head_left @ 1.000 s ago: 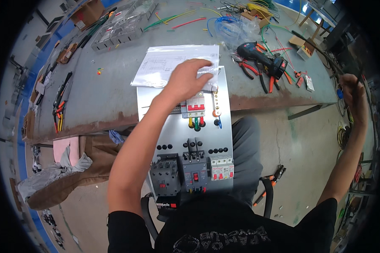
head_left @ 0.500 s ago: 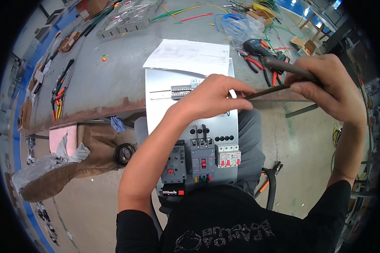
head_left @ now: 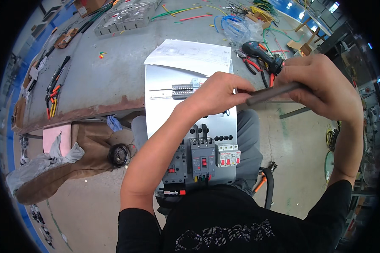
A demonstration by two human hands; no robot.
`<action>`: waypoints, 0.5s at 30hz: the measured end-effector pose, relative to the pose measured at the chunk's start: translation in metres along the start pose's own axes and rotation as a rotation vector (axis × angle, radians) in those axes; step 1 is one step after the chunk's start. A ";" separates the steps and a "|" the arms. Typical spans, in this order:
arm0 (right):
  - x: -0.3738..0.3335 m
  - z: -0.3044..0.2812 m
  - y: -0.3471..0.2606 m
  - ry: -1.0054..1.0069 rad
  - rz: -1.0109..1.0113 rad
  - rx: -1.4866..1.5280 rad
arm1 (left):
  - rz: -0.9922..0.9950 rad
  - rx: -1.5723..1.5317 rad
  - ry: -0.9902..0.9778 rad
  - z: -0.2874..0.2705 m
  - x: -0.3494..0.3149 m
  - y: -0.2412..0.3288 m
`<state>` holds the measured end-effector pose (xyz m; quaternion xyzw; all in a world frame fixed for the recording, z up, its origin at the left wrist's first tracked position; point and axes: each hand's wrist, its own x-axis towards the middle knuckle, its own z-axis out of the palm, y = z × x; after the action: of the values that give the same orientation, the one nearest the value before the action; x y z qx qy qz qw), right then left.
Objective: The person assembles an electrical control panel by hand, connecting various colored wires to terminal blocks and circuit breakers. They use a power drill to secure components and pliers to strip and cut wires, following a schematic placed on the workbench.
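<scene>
Workbench (head_left: 114, 80) | both hands, left (head_left: 217, 95), right (head_left: 321, 86), pinch grey rod (head_left: 274, 92) over panel (head_left: 164, 105)

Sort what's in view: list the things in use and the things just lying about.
In use: left hand, right hand, dark metal rod, grey mounting panel, circuit breakers.
Lying about: paper sheets, cordless drill, pliers, brown jacket.
</scene>
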<state>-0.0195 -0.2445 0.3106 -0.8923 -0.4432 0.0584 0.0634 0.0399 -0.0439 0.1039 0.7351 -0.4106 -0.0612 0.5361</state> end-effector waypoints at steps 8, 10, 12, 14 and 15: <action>0.001 0.001 -0.004 -0.036 -0.018 -0.047 | 0.075 0.010 0.052 0.001 -0.003 -0.003; -0.001 0.000 -0.003 -0.038 -0.021 -0.053 | 0.113 0.041 0.064 0.002 -0.003 -0.004; -0.003 0.002 -0.002 -0.045 -0.030 -0.076 | 0.128 0.070 0.057 0.003 -0.004 -0.006; -0.004 0.004 -0.001 -0.047 -0.048 -0.081 | 0.120 0.098 0.031 0.003 -0.006 -0.005; -0.002 0.004 0.000 -0.044 -0.058 -0.067 | 0.106 0.119 0.015 0.002 -0.006 -0.004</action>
<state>-0.0218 -0.2458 0.3065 -0.8792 -0.4718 0.0615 0.0253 0.0371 -0.0404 0.0975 0.7432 -0.4479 -0.0028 0.4970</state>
